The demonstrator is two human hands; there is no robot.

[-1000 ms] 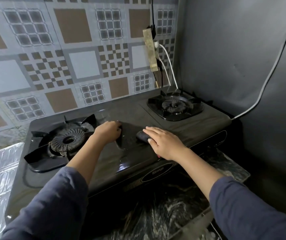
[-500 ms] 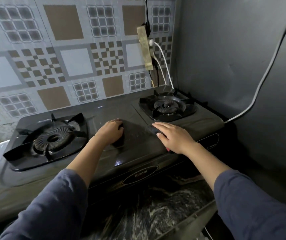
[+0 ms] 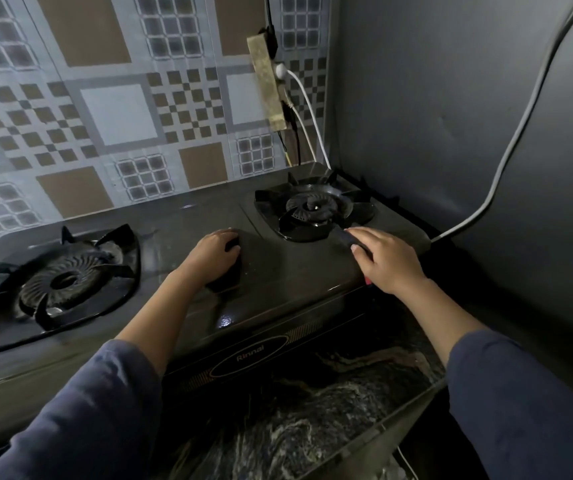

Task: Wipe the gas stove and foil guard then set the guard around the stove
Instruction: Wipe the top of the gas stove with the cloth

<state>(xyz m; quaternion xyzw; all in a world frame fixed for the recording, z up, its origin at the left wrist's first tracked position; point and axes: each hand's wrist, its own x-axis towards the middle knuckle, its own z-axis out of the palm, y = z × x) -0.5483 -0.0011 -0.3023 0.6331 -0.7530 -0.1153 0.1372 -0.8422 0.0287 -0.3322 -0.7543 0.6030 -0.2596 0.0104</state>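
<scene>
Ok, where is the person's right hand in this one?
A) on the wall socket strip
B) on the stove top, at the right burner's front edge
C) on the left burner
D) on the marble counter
B: the right hand lies on the stove top just in front of the right burner, fingers over a dark pad.

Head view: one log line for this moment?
phase: wiping stove; right hand: pressing dark pad by right burner; left hand: curled, resting mid-stove
</scene>
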